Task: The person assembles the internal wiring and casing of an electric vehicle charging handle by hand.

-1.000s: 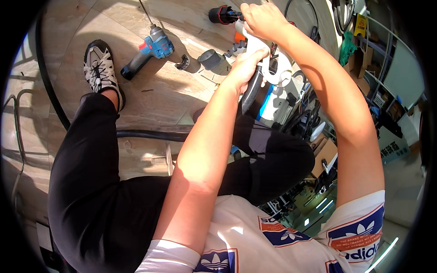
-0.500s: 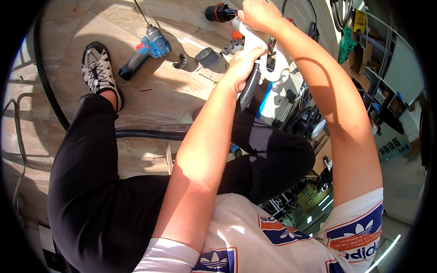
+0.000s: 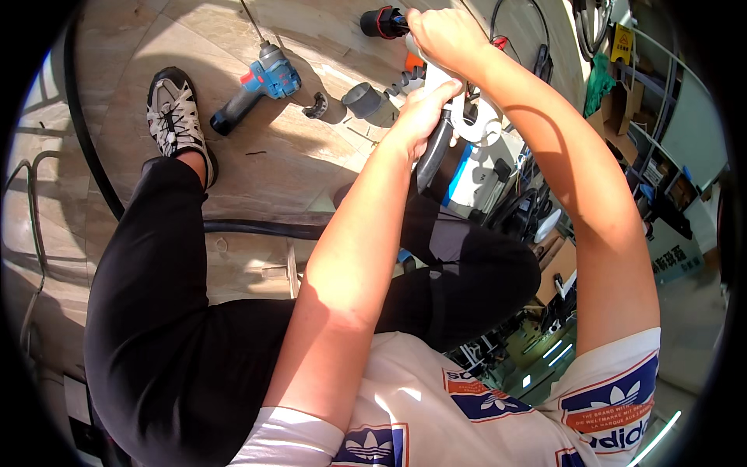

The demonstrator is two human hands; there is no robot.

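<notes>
A white plastic housing with a looped handle (image 3: 478, 131), like the shell of a charging gun, is held up between my hands. My left hand (image 3: 424, 117) wraps around its lower part, where a thick black cable (image 3: 436, 159) comes out. At the far end, the fingers of my right hand (image 3: 447, 35) are closed over the housing's top. Just left of them is a black round connector head (image 3: 380, 22) with a red ring, with dark wires between it and the housing. My right hand hides the join itself.
A blue cordless drill (image 3: 272, 75) lies on the tiled floor, with a black curved clip (image 3: 316, 106) and a grey collar (image 3: 362, 100) to its right. Thick black cable (image 3: 264, 228) crosses before my legs. A white case with blue edging (image 3: 482, 175) stands right of my hands.
The whole view has shifted slightly, so the floor things sit a little farther right. Both hands keep their grip on the housing, which looks slightly turned.
</notes>
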